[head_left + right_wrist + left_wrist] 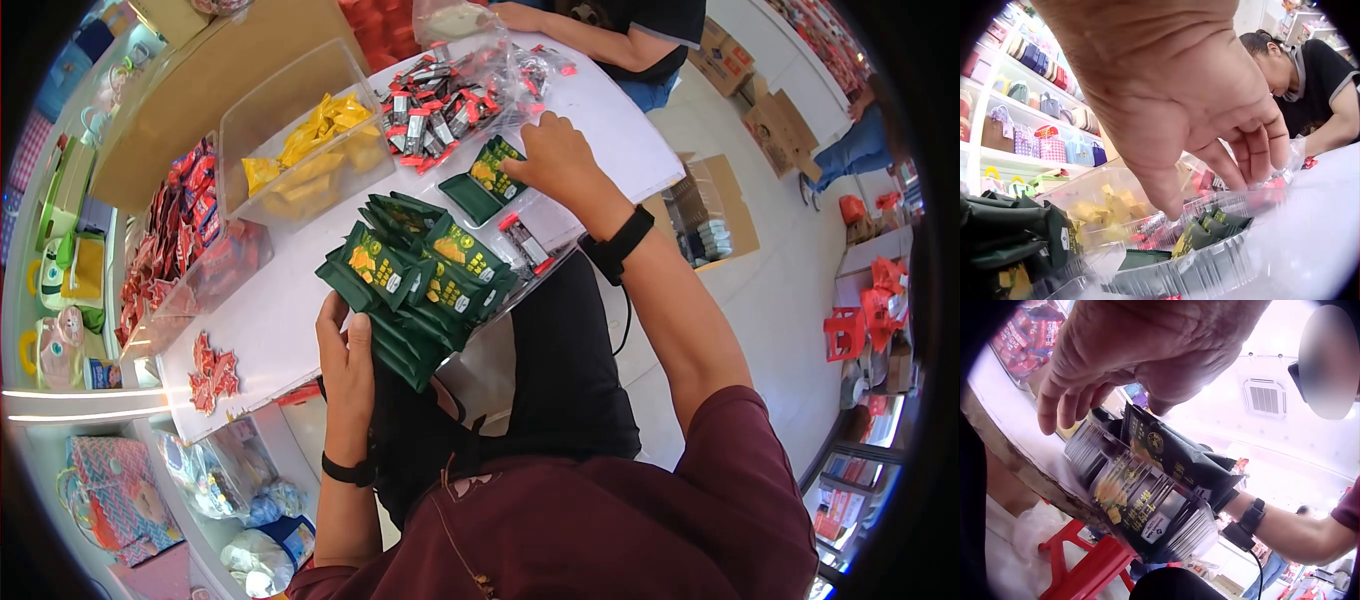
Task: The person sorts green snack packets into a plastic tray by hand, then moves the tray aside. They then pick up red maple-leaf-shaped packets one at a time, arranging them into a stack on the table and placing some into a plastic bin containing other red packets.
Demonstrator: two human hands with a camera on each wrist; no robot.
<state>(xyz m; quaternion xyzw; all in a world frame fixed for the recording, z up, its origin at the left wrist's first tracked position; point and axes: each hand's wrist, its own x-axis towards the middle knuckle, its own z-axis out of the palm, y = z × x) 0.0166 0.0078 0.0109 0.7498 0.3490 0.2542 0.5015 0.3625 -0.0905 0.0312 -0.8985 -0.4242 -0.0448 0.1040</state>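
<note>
Dark green snack packets (375, 262) are heaped in a clear plastic tray (1194, 540) at the table's near edge. My left hand (347, 350) is at the left side of this heap, its fingers loosely bent and thumb near the packets. Further out, my right hand (562, 165) reaches over a second clear tray (1213, 265), which holds a few green packets (1200, 234) and small red-and-black sachets (525, 243). In the right wrist view its fingers hang relaxed over the tray's far side, with the thumb above the green packets.
A clear bin of yellow packets (325, 130) and one of red packets (185, 220) stand left on the white table. Red-and-black sachets (440, 110) lie piled at the back, beside another person's arm (590, 38). A red stool (1085, 562) stands below the table edge.
</note>
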